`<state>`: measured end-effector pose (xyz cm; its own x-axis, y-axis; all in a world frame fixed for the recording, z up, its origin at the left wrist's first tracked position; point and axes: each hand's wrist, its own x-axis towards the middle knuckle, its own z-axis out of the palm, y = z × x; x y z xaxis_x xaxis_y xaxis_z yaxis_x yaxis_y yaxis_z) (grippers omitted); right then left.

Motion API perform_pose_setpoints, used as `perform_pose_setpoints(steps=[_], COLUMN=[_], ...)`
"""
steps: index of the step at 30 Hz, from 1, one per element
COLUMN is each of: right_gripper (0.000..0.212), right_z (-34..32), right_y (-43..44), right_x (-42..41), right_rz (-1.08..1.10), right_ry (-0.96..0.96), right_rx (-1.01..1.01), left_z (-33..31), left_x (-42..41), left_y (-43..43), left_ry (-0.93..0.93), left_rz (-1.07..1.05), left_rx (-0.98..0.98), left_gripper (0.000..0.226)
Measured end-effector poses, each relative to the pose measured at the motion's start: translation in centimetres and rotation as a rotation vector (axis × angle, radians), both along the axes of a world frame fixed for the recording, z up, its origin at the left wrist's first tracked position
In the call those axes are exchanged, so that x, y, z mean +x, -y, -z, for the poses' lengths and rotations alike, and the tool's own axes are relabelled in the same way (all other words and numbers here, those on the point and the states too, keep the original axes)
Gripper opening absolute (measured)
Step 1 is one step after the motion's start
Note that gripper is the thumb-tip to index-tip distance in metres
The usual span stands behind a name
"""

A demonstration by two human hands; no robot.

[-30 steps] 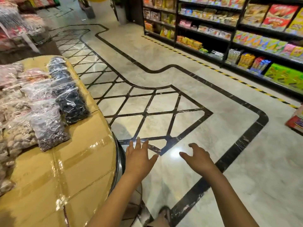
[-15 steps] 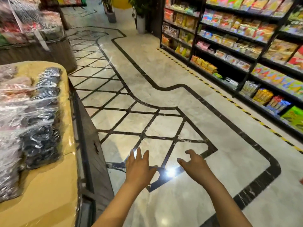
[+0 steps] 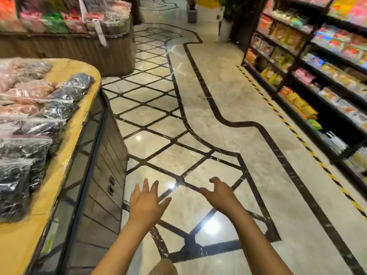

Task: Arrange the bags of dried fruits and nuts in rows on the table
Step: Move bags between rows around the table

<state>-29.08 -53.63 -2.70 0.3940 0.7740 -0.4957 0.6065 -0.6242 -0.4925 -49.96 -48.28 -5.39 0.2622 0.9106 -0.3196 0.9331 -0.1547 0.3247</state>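
Two hands are in view, and both hold nothing. The left hand (image 3: 147, 205) is spread flat, fingers straight and apart, palm down. The right hand (image 3: 220, 193) has its fingers loosely bent, thumb out, closed on nothing. Both hang over the floor (image 3: 228, 100), to the right of the table (image 3: 23, 241) and clear of it; the left hand is the nearer one, just off the table's dark side panel (image 3: 107, 165).

The bags lie on the table's yellow top. Along its right edge runs one row of dark bags (image 3: 59, 108), about five, overlapping one another from the far corner toward the near end. Further in from that edge sit the pink bags (image 3: 29, 92), at least four; blur and the picture's border hide the rest.

Beyond the table's far end stands one brown display stand (image 3: 79, 46) heaped with coloured packets. Across the aisle from the table, one long run of dark shelves (image 3: 317, 80) carries packaged goods.

Against the frame of half a second ago, both hands keep nearly the same empty pose. The view has swung, so more of the table's side and the pink bags show. A second ago the left hand was just beside the table's rim; now it is apart from it.
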Motion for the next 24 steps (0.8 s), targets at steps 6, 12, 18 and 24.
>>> perform_pose_setpoints(steps=[6, 12, 18, 24], right_gripper=[0.059, 0.057, 0.062, 0.059], right_z=[0.9, 0.2, 0.8, 1.1], right_y=[-16.2, -30.5, -42.6, -57.8], right_x=[-0.7, -1.8, -0.1, 0.2], right_rz=[-0.236, -0.391, -0.453, -0.615], right_ry=[0.019, 0.148, 0.102, 0.100], right_rx=[0.021, -0.008, -0.036, 0.056], left_z=[0.0, -0.6, -0.8, -0.8], left_x=[-0.6, -1.3, 0.0, 1.8], left_y=[-12.3, -25.6, -37.3, -49.1], left_ry=[0.036, 0.024, 0.009, -0.005], left_rz=[-0.181, -0.281, -0.332, -0.491], left_rx=[0.068, 0.085, 0.080, 0.112], left_gripper=[0.077, 0.080, 0.080, 0.079])
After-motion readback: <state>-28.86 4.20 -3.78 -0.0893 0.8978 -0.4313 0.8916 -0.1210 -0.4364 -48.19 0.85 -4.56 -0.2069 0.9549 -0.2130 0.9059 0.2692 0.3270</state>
